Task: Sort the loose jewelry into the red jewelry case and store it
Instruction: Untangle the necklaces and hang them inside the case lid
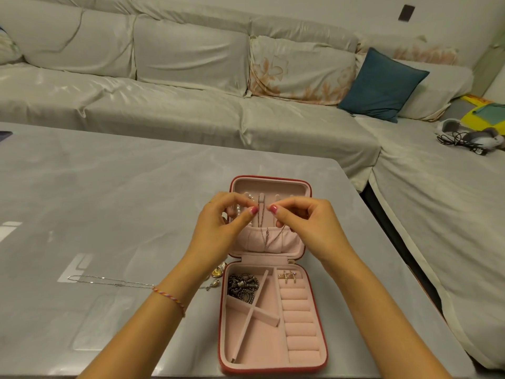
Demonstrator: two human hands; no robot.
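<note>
- We are hanging a thin necklace (269,236) in the lid half of the red jewelry case (273,269), which lies open flat on the desk (109,201).
- Our left hand (221,222) and right hand (303,217) are both raised over the lid's hook strip, each grip narrowed to a fingertip pinch on the fine chain; the chain's lower loop drapes over the gathered pocket below.
- We cannot tell whether the chain is seated on a hook yet, since our fingers cover that spot.
- The base half already holds a dark chunky chain (241,284) in its rear left compartment and a gold ring piece (287,276) at the top of the ring rolls.
- Loose pieces wait on the desk left of the case: a silver chain (109,281), partly under our left forearm, and small gold and silver earrings (217,273) beside the hinge.
- In our judgement, the next move calls for slipping the chain behind its hook without tangling, tucking the pendant end into the pocket, then fetching the silver chain.
</note>
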